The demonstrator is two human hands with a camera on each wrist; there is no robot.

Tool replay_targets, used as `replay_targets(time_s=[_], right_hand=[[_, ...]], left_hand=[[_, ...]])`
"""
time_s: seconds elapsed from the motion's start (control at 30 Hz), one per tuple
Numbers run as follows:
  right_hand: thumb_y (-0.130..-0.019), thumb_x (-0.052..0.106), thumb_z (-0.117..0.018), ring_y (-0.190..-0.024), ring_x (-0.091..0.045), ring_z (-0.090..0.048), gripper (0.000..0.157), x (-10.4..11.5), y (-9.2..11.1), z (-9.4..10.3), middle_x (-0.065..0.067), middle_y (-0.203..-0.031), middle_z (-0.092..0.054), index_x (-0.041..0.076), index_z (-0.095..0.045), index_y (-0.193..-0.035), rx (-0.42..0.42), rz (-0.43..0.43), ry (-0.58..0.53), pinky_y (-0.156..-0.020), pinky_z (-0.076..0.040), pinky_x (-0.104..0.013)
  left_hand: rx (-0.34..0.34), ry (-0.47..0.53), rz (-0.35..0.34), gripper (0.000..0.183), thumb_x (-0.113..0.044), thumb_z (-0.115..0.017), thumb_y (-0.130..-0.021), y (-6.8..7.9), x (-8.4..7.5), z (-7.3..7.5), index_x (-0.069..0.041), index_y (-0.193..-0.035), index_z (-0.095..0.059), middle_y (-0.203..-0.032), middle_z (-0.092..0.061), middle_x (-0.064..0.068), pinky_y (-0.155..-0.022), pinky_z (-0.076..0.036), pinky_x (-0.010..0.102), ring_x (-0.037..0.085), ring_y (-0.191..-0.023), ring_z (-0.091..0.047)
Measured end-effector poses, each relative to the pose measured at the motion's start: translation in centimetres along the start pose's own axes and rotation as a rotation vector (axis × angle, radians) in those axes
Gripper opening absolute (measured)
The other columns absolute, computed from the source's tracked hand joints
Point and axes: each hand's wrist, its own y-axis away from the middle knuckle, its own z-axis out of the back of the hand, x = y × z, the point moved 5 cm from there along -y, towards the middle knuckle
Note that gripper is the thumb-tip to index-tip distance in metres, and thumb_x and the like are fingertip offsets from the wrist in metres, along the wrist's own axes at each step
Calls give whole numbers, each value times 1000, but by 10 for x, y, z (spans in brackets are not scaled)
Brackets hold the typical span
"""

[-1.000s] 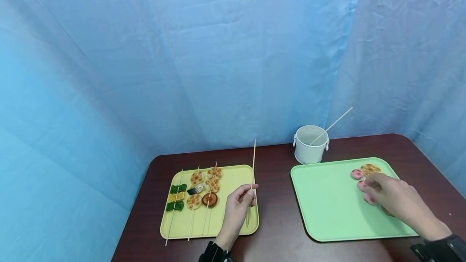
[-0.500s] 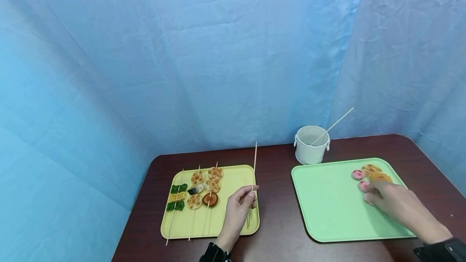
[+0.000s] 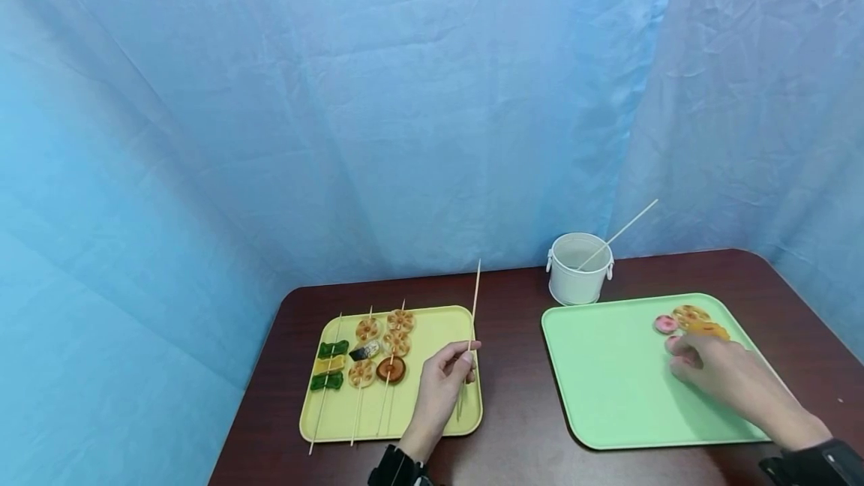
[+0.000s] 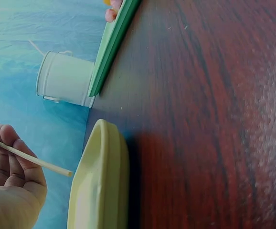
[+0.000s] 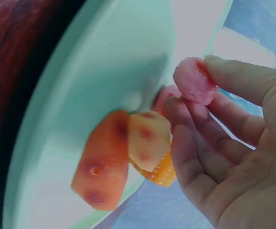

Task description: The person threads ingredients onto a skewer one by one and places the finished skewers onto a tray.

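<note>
In the head view my left hand [image 3: 442,385] pinches a thin bamboo skewer [image 3: 475,295], pointed end up, over the right side of the yellow tray [image 3: 439,321]. The left wrist view shows the skewer's blunt lower end sticking out from the fingers. Over the green tray [image 3: 621,381], my right hand [image 3: 742,381] pinches a pink round slice [image 5: 195,81] between thumb and fingertips. Another pink slice [image 3: 666,324] lies just beyond it, near a browned lotus root slice [image 3: 690,315] and a yellow-orange piece [image 3: 707,330]. The right hand hides part of this pile.
Three loaded skewers lie on the yellow tray, with green and yellow pieces [image 3: 328,364], lotus slices and a mushroom slice [image 3: 391,370]. A white bucket [image 3: 574,287] holding one skewer [image 3: 634,216] stands behind the green tray. A blue curtain [image 3: 432,111] hangs behind the table.
My right hand has closed finger and thumb on a pink slice and shifted slightly; the yellow-orange piece, hidden at first, now shows. The left hand stays put, its skewer tipping slightly right.
</note>
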Motion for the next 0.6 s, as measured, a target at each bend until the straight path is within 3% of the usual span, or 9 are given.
replay_targets(time_s=[0.1,0.17,0.23,0.33,0.43,0.6], right_hand=[[-80,17,-70,-63,-7,-37,4,4,-3,6,13,-68,-46,17,-68,-84,-68,25,-3,-57,-32,-27],[-82,17,-69,-64,-7,-40,5,8,-6,9,12,-69,-47,20,-65,-80,-85,35,-11,-58,-33,-27],[-82,17,-71,-66,-5,-48,3,12,-8,12,10,-76,-58,17,-68,-83,-91,49,-47,-58,-39,-28],[-80,15,-75,-71,-4,-59,10,20,-11,12,3,-89,-67,14,-69,-88,-96,88,-106,-61,-49,-30],[-77,16,-79,-75,-6,-64,17,29,-12,10,1,-93,-69,11,-72,-91,-131,124,-148,-62,-53,-30],[-82,31,-74,-81,-13,-65,26,42,-14,6,5,-92,-68,12,-74,-100,-129,59,-197,-67,-52,-34]], left_hand=[[1,-11,17,27,-15,-56,-97,0,1,-1,2,-114,-67,-98,-62,24,-66,-47,21,28,-73,-58],[1,-18,30,28,-15,-56,-97,1,3,-1,4,-116,-66,-91,-61,23,-65,-46,20,25,-71,-57],[6,-26,39,29,-15,-56,-97,1,4,-2,5,-116,-66,-86,-61,18,-63,-46,21,22,-70,-57],[17,-36,30,28,-14,-56,-97,2,5,-3,5,-115,-66,-84,-60,14,-63,-46,21,19,-69,-56],[35,-51,10,27,-12,-56,-96,3,6,-6,6,-114,-67,-82,-60,20,-62,-47,22,17,-68,-56],[63,-89,19,26,-14,-58,-95,8,10,-13,3,-112,-69,-85,-61,28,-61,-48,21,17,-65,-59]])
